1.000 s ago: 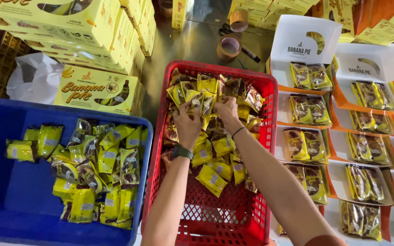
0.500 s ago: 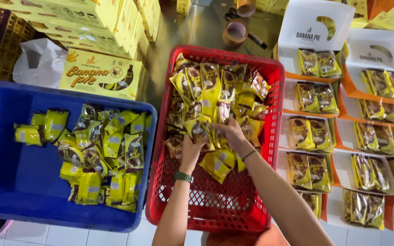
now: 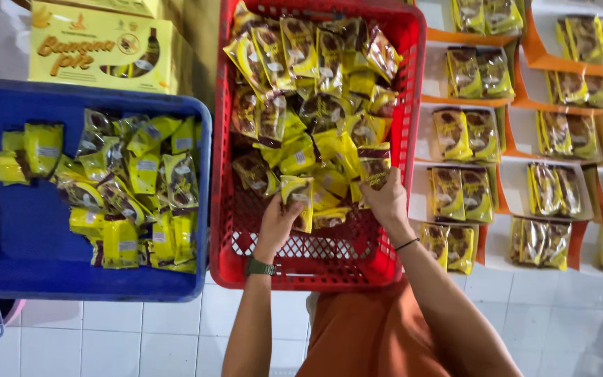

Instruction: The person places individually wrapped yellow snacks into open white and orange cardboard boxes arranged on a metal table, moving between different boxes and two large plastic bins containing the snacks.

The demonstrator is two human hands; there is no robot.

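Inside the red basket [image 3: 385, 269], near its closer wall, both hands are working among the snack packets. The left hand [image 3: 277, 220] is closed around one yellow packet [image 3: 300, 199], fingers curled on its lower edge. The right hand [image 3: 386, 199] pinches a second packet [image 3: 373, 164] at its bottom, and this one stands almost upright just beside the basket's right wall. On the left wrist sits a green watch [image 3: 260, 267]; on the right wrist there is a thin dark band [image 3: 407, 244].

Both fingertips are partly hidden behind the packets, so how much of each packet they cover I cannot tell. The upper part of the basket is cut off by the picture's edge, and the packets lie on top of each other, so an exact count is not possible.

Each packet is a small yellow wrapper with a clear window that shows a dark brown piece inside. They lie in a loose heap [image 3: 308, 91] filling the far half of the basket.

At the left is one blue crate [image 3: 8, 265], touching the red basket, with another heap of the same packets [image 3: 130, 195]. Behind it stands one yellow carton [image 3: 99, 49]. At the right lie white and orange open boxes [image 3: 518, 139] in rows, and most of them hold two packets side by side; several are cut off at the edge.
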